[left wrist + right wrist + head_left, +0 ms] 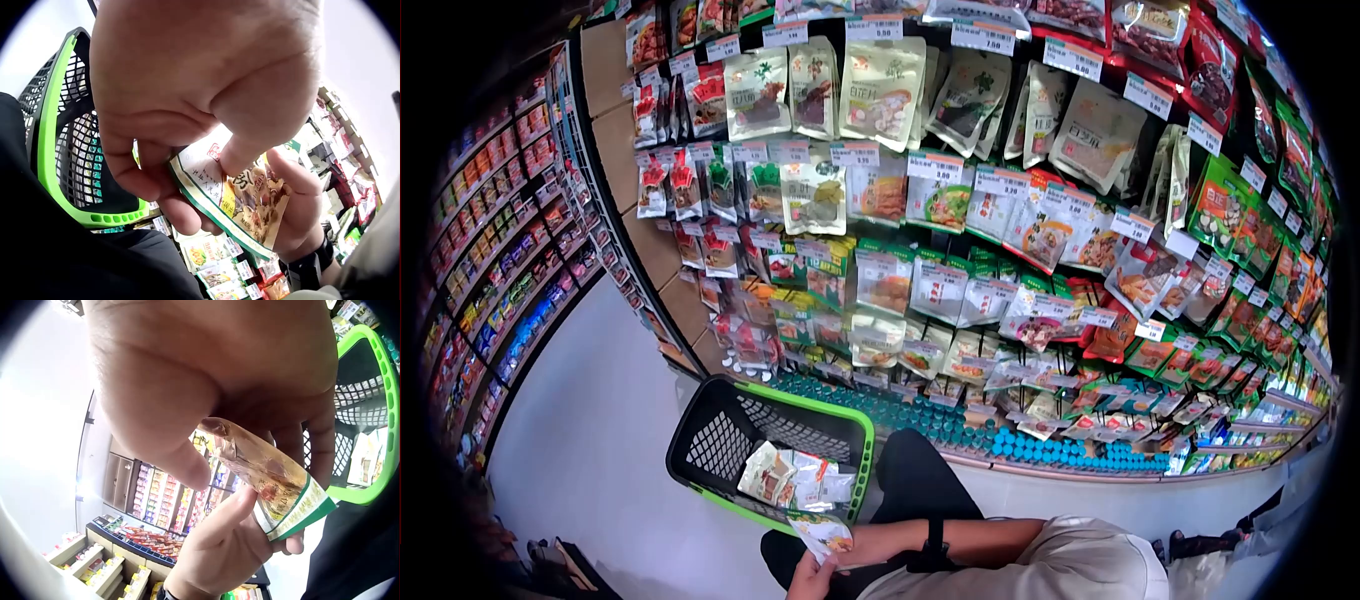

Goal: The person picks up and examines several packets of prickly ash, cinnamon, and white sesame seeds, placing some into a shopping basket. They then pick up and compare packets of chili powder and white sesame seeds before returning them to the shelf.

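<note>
A small packet with a green edge and a food picture (821, 534) (234, 187) (275, 481) is between both hands, low in front of the body. In the left wrist view my left hand (206, 81) has its thumb on the packet's printed face and curled fingers behind it. My right hand (300, 206) grips the other side. The head view shows the left hand (808, 580) below the packet and the right hand (865, 545) beside it. In the right wrist view, the right hand (212, 375) covers the packet's upper end; the left thumb presses its lower part.
A black basket with a green rim (815, 401) stands on the floor beside the legs, with several packets (800, 478) inside. Ahead, a tall display (880, 160) holds hanging packets, with blue-capped containers (1060, 452) along its bottom. More stocked shelves (500, 240) stand across the aisle at left.
</note>
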`<state>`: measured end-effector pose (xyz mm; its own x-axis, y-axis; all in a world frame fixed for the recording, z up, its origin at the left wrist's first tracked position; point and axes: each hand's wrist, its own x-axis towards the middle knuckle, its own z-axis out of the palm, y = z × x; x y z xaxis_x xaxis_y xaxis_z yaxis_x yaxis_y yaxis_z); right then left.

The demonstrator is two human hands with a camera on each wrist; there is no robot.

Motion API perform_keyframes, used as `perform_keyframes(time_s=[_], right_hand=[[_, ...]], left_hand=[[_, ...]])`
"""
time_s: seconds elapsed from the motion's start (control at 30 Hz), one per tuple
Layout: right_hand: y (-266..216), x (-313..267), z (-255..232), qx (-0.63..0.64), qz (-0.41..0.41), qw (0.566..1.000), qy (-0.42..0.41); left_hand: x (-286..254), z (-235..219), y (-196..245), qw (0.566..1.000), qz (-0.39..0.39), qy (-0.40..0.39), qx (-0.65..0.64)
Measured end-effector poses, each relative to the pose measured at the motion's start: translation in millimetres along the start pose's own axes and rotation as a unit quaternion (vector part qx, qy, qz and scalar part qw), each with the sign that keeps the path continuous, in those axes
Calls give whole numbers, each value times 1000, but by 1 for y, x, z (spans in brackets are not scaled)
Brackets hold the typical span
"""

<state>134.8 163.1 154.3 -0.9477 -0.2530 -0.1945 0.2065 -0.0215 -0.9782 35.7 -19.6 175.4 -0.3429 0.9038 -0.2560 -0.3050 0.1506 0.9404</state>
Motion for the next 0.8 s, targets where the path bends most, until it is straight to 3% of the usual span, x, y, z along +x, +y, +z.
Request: perform_keyframes(time_s=[0.03,0.1,0.2,0.3,0.37,0.43,0.57,0.63,0.67,0.8], right_hand=[[-10,-1,4,-9,18,999,26],[-28,2,5,-86,91,991,42],[-71,-11,12,-108,83,987,85],[-24,9,25,-53,-60,981,176],[-16,8,18,-64,-19,985,157],[-60,-17,5,-55,18,986,156],[-38,-29,-13,24,-8,985,172],[-60,-57,-23,62,6,981,184],[-1,-35,-26,69,-16,980,188],[-29,-83,-54,125,-31,973,193]], left_hand=[[7,-23,-41,1000,-22,-15,3],[0,-20,-23,993,7,50,106],[-7,-17,0,995,-31,68,72],[-8,-9,11,993,-40,82,68],[-2,-3,9,994,-29,100,40],[3,7,12,995,-28,93,30],[21,30,17,997,-28,66,17],[29,41,17,998,-38,56,16],[33,49,19,997,-46,54,13],[61,70,4,999,-16,30,38]])
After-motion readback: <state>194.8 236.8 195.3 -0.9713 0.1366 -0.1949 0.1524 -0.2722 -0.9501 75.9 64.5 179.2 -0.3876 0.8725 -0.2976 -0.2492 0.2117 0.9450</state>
